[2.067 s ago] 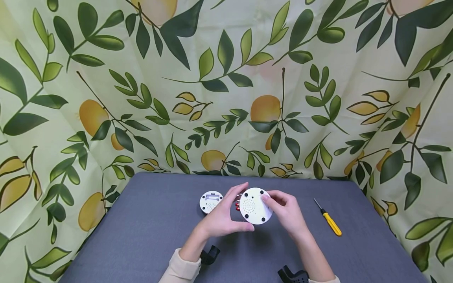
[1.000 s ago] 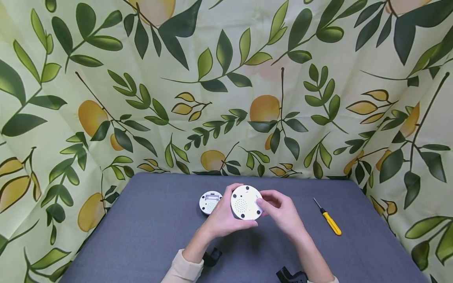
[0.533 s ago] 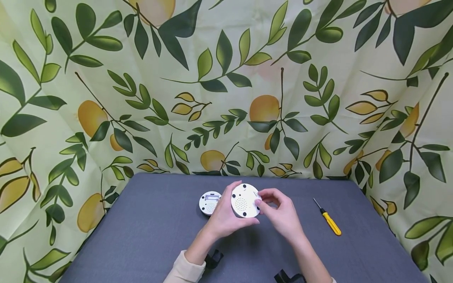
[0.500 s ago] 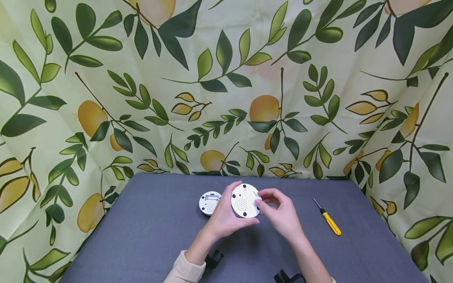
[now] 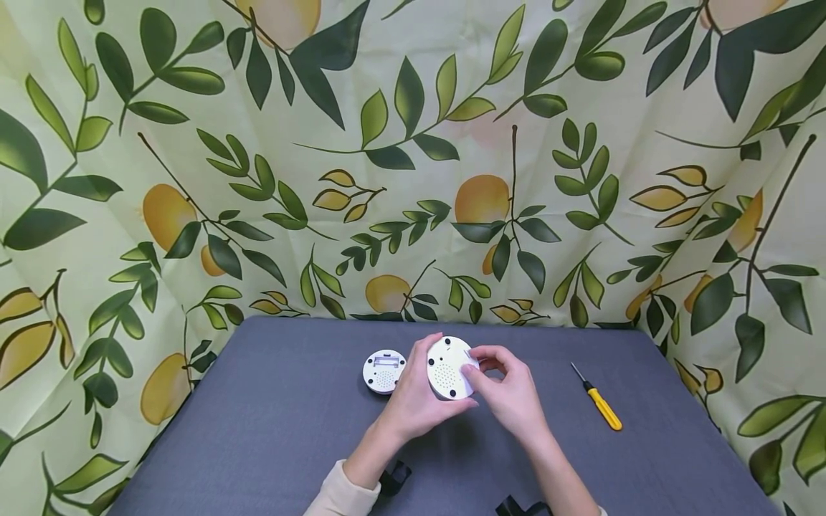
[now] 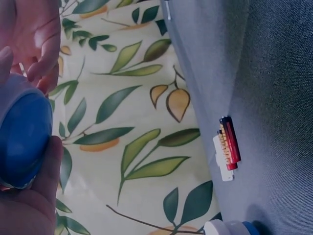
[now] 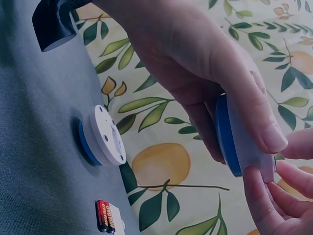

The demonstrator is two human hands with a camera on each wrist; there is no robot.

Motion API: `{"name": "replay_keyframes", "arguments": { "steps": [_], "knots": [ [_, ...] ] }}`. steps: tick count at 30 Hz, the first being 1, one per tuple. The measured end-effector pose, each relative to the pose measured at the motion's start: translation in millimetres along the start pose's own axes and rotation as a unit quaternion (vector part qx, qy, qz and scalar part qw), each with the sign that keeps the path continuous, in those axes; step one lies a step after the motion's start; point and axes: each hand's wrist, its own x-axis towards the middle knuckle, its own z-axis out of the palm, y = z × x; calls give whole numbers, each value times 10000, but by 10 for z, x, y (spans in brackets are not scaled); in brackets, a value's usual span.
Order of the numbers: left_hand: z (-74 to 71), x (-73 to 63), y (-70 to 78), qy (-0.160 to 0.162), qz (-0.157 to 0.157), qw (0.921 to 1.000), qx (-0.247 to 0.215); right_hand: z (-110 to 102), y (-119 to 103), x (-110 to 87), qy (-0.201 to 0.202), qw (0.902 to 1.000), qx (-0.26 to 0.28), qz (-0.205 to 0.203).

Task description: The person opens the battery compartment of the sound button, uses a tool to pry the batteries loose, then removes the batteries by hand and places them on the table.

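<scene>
Between both hands a round white device (image 5: pixel 453 368) with a blue domed side (image 6: pixel 24 139) is held up off the table. Its flat back, with small black feet and a patch of tiny holes, faces the head camera. My left hand (image 5: pixel 416 405) grips it round the rim from the left, thumb below. From the right, my right hand (image 5: pixel 513 394) pinches its edge, thumb pressed on the flat back. A similar device (image 7: pixel 108 136) lies dome down on the table, its battery slot uncovered in the head view. Two red and black batteries (image 7: pixel 102 215) lie beside a small white piece (image 7: pixel 116 218).
A yellow-handled screwdriver (image 5: pixel 603 405) lies on the grey table (image 5: pixel 284 423) to the right. My left hand hides the batteries in the head view. Patterned cloth (image 5: pixel 413 236) hangs at the back and sides. Black wrist mounts (image 5: pixel 395 476) sit under the forearms.
Over two seconds the device has moved left into my left hand's grip, covering the batteries. My right thumb stays on its back. In the last half second both hands shift only slightly.
</scene>
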Motion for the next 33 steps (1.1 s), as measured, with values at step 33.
{"name": "replay_keyframes", "arguments": {
  "steps": [33],
  "knots": [
    [93,-10,-30,29,-303,9995,117,96,34,19,253,9984,-304,393]
  ]
}}
